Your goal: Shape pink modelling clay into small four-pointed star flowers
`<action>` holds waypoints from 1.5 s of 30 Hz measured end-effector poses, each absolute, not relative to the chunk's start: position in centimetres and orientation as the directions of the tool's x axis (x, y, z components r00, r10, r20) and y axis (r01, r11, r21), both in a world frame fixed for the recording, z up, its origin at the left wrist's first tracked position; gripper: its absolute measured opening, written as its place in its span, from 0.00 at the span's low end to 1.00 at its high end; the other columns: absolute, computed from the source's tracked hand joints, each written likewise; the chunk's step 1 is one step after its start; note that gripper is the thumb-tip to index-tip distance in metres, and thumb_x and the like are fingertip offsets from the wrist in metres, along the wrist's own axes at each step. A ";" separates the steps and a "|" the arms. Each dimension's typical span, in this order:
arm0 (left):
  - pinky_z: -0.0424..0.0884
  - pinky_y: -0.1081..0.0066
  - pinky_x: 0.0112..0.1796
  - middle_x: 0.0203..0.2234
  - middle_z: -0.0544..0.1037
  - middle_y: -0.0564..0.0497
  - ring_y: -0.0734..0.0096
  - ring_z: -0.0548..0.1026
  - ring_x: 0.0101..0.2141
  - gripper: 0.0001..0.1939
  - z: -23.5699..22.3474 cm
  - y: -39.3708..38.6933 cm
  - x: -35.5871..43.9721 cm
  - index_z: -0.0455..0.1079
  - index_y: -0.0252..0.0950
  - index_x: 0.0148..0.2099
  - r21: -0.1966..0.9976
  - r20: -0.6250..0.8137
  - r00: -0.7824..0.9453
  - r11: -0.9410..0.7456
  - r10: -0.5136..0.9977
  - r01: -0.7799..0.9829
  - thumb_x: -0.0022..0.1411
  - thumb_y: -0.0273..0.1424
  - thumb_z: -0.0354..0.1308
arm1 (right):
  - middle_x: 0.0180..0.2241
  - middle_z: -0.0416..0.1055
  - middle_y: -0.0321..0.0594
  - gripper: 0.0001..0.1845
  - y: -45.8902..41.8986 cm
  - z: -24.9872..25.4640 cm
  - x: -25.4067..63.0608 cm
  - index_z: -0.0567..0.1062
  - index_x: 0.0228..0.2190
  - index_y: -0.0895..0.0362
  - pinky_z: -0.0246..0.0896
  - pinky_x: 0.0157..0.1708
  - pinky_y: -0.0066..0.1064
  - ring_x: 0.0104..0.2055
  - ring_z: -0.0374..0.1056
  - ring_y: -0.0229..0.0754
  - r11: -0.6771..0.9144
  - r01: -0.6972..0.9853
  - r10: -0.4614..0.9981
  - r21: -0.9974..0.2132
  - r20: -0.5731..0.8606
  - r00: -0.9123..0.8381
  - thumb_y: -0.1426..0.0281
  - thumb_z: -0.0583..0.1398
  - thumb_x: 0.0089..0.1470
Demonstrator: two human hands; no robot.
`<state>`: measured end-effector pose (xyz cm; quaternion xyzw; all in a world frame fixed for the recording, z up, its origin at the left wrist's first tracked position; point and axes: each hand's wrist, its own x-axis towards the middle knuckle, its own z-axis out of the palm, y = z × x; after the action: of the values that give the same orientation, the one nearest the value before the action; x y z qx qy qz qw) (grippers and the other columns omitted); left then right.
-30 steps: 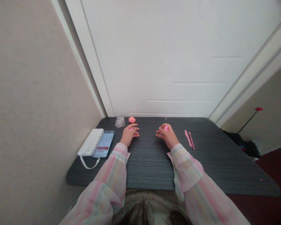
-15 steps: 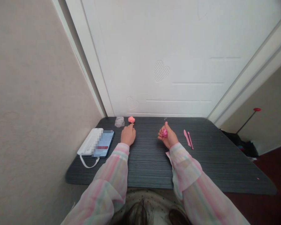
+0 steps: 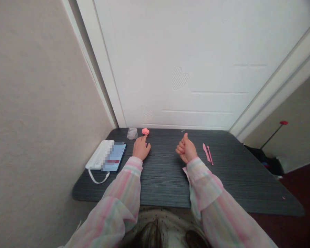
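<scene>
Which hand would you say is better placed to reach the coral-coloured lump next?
Probably the left hand: its fingers extend almost to the coral-coloured lump, whereas the right hand is curled closed and farther across the table.

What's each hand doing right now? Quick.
Left hand: loosely curled, palm down, pink bit showing by its fingers; grip unclear.
Right hand: closed fist, thumb up; contents hidden.
</scene>
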<state>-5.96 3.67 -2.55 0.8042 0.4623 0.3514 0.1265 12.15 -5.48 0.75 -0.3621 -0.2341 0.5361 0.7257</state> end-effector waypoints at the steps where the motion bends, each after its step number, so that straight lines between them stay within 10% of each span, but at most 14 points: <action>1: 0.58 0.55 0.47 0.40 0.69 0.40 0.54 0.64 0.44 0.20 -2.4 3.6 -6.0 0.63 0.31 0.47 0.545 0.455 0.309 -0.535 0.835 0.645 0.49 0.27 0.52 | 0.07 0.42 0.22 0.26 -5.5 0.8 12.1 0.51 0.13 0.56 0.32 0.07 0.19 0.09 0.35 0.25 0.161 -0.612 0.948 -0.775 -0.051 0.314 0.52 0.55 0.45; 11: 0.55 0.57 0.51 0.49 0.64 0.42 0.60 0.59 0.51 0.21 -0.7 0.5 -3.6 0.60 0.34 0.51 0.799 0.469 0.266 -0.533 0.842 0.277 0.54 0.29 0.50 | 0.26 0.68 0.31 0.15 -5.3 -0.5 11.0 0.65 0.27 0.52 0.63 0.29 0.30 0.29 0.66 0.35 0.136 -0.531 0.968 -0.837 -0.002 0.251 0.66 0.64 0.33; 23: 0.69 0.67 0.36 0.43 0.72 0.44 0.66 0.73 0.37 0.28 -1.6 -0.7 -1.5 0.61 0.35 0.52 0.991 0.113 0.600 -0.050 0.792 -0.121 0.46 0.25 0.59 | 0.21 0.69 0.30 0.12 -5.0 -1.9 11.0 0.69 0.26 0.55 0.58 0.26 0.27 0.22 0.62 0.33 0.124 -0.038 0.957 -0.992 0.109 0.270 0.63 0.61 0.37; 30: 0.67 0.74 0.27 0.25 0.75 0.50 0.75 0.71 0.24 0.16 -1.4 -0.6 -1.9 0.70 0.30 0.37 0.986 0.057 0.549 0.039 0.834 -0.161 0.41 0.24 0.62 | 0.19 0.67 0.32 0.13 -5.2 -2.2 11.1 0.73 0.32 0.54 0.58 0.25 0.29 0.20 0.60 0.34 0.113 0.172 0.955 -0.979 0.154 0.254 0.62 0.57 0.44; 38: 0.66 0.76 0.27 0.20 0.72 0.54 0.79 0.69 0.23 0.10 -1.5 -0.8 -1.7 0.67 0.30 0.27 0.956 -0.030 0.463 0.161 0.886 -0.247 0.43 0.31 0.62 | 0.41 0.65 0.42 0.32 -5.7 -2.6 9.6 0.66 0.46 0.51 0.62 0.33 0.34 0.41 0.62 0.44 0.222 0.334 0.914 -0.916 0.314 0.256 0.66 0.63 0.34; 45: 0.68 0.74 0.30 0.22 0.71 0.53 0.78 0.70 0.24 0.11 -1.7 -1.2 -1.5 0.64 0.31 0.30 0.899 -0.092 0.513 0.294 0.853 -0.326 0.45 0.32 0.61 | 0.41 0.67 0.41 0.22 -5.7 -2.6 9.6 0.70 0.41 0.50 0.56 0.46 0.40 0.43 0.62 0.45 0.248 0.423 0.873 -0.871 0.390 0.292 0.67 0.61 0.39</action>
<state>-1.50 -1.24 -1.66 0.4446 0.2963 0.3945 0.7476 9.56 -5.71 -2.62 -0.5790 -0.5597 0.2017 0.5575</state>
